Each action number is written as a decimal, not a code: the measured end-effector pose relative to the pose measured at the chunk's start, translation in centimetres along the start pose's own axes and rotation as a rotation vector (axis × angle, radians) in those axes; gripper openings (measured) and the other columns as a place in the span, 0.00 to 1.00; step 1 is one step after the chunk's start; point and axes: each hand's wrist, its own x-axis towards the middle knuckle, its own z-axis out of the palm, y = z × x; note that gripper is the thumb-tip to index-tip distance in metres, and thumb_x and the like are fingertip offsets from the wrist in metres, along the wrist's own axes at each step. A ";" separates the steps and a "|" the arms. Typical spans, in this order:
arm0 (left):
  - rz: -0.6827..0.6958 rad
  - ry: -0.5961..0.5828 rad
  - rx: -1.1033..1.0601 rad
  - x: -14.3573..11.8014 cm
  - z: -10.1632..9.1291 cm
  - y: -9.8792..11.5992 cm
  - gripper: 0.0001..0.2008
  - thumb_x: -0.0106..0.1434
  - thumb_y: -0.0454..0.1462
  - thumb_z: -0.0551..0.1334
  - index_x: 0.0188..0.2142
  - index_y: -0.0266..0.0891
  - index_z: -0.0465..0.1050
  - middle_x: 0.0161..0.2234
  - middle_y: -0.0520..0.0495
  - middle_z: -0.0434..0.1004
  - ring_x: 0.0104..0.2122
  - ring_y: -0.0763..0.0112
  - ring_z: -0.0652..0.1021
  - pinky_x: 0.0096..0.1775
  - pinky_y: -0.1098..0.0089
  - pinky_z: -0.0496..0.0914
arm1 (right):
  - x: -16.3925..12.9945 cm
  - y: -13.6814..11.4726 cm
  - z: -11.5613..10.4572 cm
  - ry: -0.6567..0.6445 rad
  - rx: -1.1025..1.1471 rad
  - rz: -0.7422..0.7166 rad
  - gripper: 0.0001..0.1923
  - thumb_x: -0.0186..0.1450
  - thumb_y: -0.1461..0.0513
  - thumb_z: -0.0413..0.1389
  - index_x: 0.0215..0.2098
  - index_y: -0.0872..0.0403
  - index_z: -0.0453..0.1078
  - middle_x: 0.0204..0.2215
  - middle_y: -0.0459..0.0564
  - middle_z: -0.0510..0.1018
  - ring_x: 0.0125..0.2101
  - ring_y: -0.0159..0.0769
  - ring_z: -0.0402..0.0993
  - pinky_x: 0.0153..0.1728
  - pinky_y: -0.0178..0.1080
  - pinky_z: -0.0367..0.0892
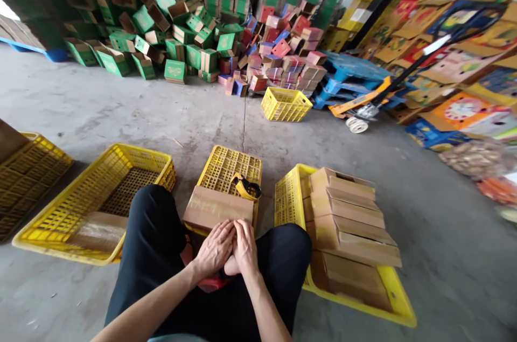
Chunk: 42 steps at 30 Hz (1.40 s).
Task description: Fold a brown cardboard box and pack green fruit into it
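Observation:
A sealed brown cardboard box [220,208] lies across the near end of an upturned yellow crate [230,161] between my knees. Over the box's near edge, my left hand [216,248] and my right hand [244,245] come together, fingertips meeting. Both hands have their fingers extended, and I see nothing held in them; the palms are hidden. A yellow-and-black tape dispenser [245,187] rests on the crate just beyond the box.
At my right, a yellow crate [288,207] holds several cardboard boxes [343,213]. The left crate [95,169] contains one box [99,231]. Farther off are another crate [286,105], piled green cartons [175,70], blue pallets [355,70] and an orange pallet jack [363,99].

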 end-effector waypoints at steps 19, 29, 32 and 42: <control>-0.292 0.100 0.202 -2.2 -4.3 -6.3 0.25 0.78 0.44 0.57 0.71 0.47 0.67 0.68 0.43 0.72 0.65 0.52 0.73 0.67 0.51 0.65 | 0.7 -0.3 0.0 0.088 0.015 -0.027 0.19 0.78 0.58 0.52 0.65 0.52 0.68 0.55 0.60 0.77 0.59 0.51 0.76 0.60 0.52 0.76; -0.440 0.210 0.115 -3.4 -4.5 -8.1 0.26 0.79 0.45 0.54 0.73 0.43 0.63 0.69 0.38 0.71 0.67 0.52 0.71 0.65 0.50 0.68 | 0.6 -0.3 0.1 0.080 -0.023 -0.016 0.19 0.79 0.55 0.51 0.64 0.53 0.68 0.57 0.61 0.76 0.62 0.52 0.74 0.60 0.51 0.76; -0.477 0.256 0.035 -3.6 -4.1 -8.6 0.28 0.79 0.47 0.53 0.74 0.41 0.60 0.70 0.37 0.69 0.69 0.52 0.70 0.66 0.49 0.68 | 0.9 -0.9 0.0 0.086 -0.041 0.010 0.18 0.79 0.55 0.51 0.62 0.53 0.69 0.55 0.61 0.77 0.60 0.52 0.74 0.59 0.52 0.75; -0.597 0.352 -0.385 -3.1 -3.6 -8.9 0.24 0.80 0.47 0.49 0.64 0.38 0.72 0.69 0.37 0.69 0.68 0.57 0.72 0.68 0.51 0.68 | 3.9 -9.0 4.8 -0.048 -0.060 0.009 0.21 0.76 0.62 0.51 0.65 0.57 0.69 0.62 0.64 0.73 0.64 0.58 0.66 0.63 0.60 0.69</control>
